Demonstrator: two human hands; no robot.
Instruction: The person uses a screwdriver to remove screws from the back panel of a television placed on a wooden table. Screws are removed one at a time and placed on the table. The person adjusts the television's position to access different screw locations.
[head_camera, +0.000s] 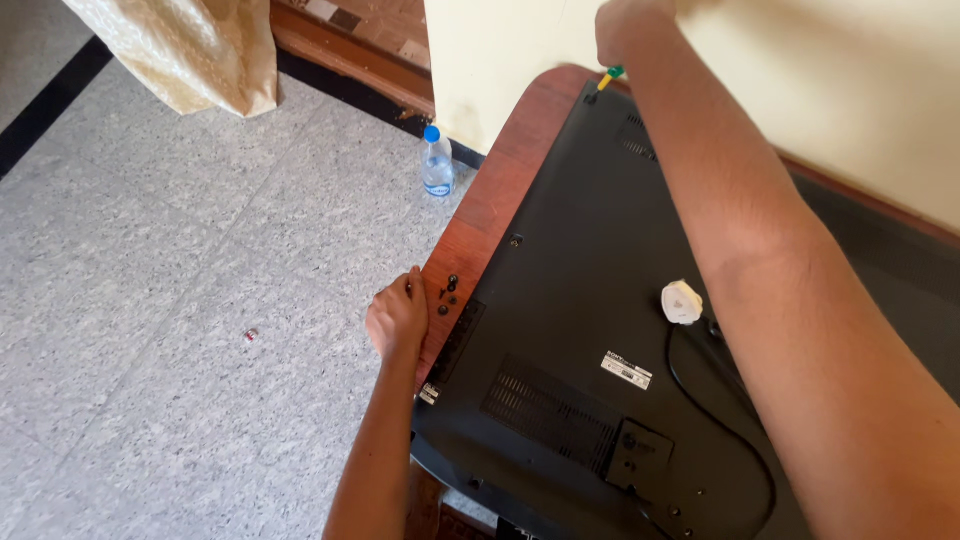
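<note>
A large black flat-screen set (580, 300) lies face down on a reddish wooden table (490, 190). My right hand (630, 30) reaches to its far corner, shut on a screwdriver with a yellow and green handle (608, 76) whose tip meets the back panel. My left hand (397, 318) rests curled at the table's left edge, beside several small dark screws (447, 295) lying on the wood. A white plug (681, 302) with a black cord (720, 420) sits on the panel's back.
A clear plastic bottle with a blue cap (437, 163) stands on the grey speckled floor by the table. A patterned cloth (190, 50) hangs at the top left. A cream wall (830, 90) runs behind the table. A small red bit (251, 334) lies on the floor.
</note>
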